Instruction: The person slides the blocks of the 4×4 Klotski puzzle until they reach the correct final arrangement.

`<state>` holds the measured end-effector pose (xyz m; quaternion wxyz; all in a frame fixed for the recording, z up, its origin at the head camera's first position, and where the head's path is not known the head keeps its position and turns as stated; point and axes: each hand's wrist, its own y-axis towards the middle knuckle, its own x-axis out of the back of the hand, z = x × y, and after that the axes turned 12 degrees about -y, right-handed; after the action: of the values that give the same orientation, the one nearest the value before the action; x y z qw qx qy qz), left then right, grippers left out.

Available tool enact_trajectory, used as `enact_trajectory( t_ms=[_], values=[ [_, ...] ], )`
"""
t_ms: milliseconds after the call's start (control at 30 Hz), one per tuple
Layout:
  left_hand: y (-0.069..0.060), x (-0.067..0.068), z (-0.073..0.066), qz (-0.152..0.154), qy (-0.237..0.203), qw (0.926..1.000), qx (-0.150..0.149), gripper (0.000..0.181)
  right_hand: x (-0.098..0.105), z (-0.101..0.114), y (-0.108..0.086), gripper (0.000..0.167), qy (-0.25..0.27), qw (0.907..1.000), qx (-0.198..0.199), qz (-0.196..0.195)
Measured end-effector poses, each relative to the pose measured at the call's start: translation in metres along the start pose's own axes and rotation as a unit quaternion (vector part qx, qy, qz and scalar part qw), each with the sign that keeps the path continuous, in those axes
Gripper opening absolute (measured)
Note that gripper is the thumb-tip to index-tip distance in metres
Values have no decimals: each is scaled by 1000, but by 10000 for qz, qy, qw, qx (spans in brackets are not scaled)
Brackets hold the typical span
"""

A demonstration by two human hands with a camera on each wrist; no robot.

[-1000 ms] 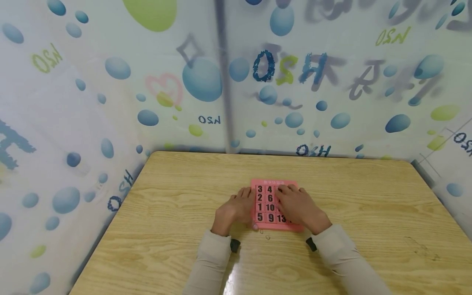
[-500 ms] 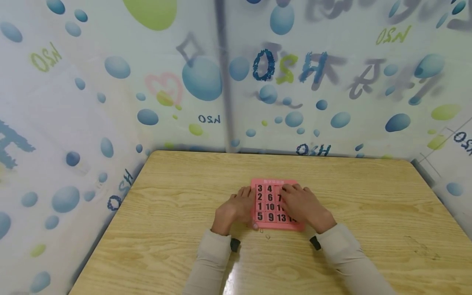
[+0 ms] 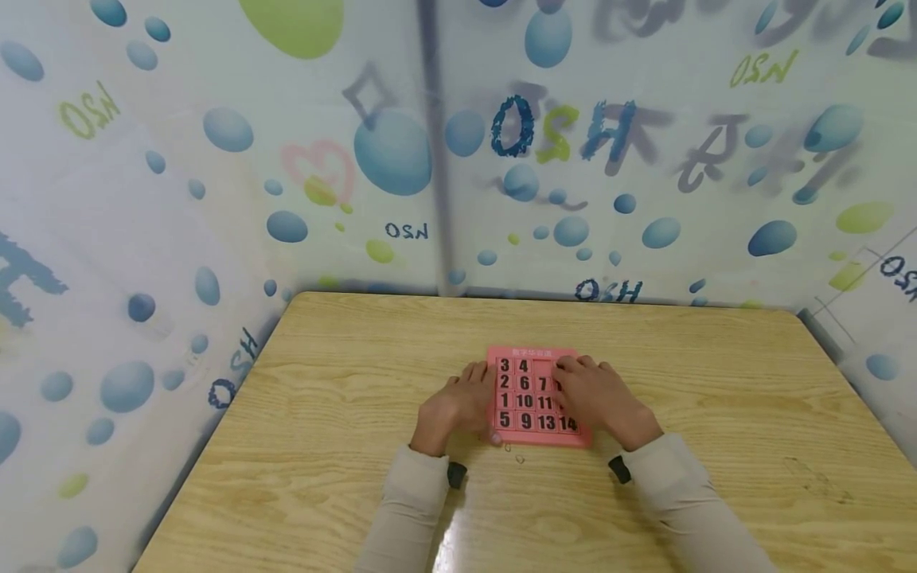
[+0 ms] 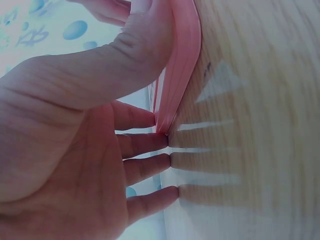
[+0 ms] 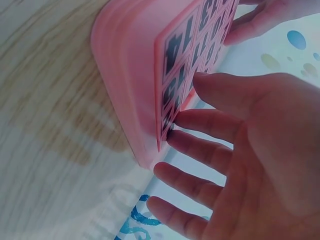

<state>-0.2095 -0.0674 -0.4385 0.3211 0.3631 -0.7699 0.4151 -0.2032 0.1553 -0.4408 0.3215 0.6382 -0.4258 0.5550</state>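
A pink number sliding puzzle [image 3: 525,402] lies flat on the wooden table, with black numerals on its square tiles. In its top row a gap shows to the right of the 4 tile [image 3: 524,366]. My left hand [image 3: 462,407] lies along the puzzle's left side, thumb at the near left corner; its fingers [image 4: 145,165] extend fairly straight, tips at the table and the puzzle's edge. My right hand [image 3: 602,398] reaches over the right column, covering some tiles. Two of its fingertips [image 5: 182,120] touch tiles near the far right corner; the other fingers extend past the frame.
The wooden table [image 3: 344,358] reaches back to a wall covering [image 3: 487,223] printed with blue and green drops and lettering. A similar covering stands at the left. Small marks [image 3: 820,481] show on the table at the right.
My right hand has slid rightward across the puzzle, uncovering the gap in the top row and the 7, 11 and 14 tiles. My left hand has stayed in place.
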Motion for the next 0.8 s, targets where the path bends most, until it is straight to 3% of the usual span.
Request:
enact_trajectory(
  t_ms=[200, 467, 800],
  values=[
    [0, 0, 0, -2, 10, 10000, -1, 120, 4, 0, -1, 36, 36, 10000, 22, 29],
    [-2, 1, 0, -29, -40, 10000, -35, 119, 1, 6, 5, 31, -7, 9992, 274, -300],
    [0, 1, 0, 35, 5, 10000, 13, 119, 2, 26, 18, 47, 123, 9994, 324, 54]
  ],
)
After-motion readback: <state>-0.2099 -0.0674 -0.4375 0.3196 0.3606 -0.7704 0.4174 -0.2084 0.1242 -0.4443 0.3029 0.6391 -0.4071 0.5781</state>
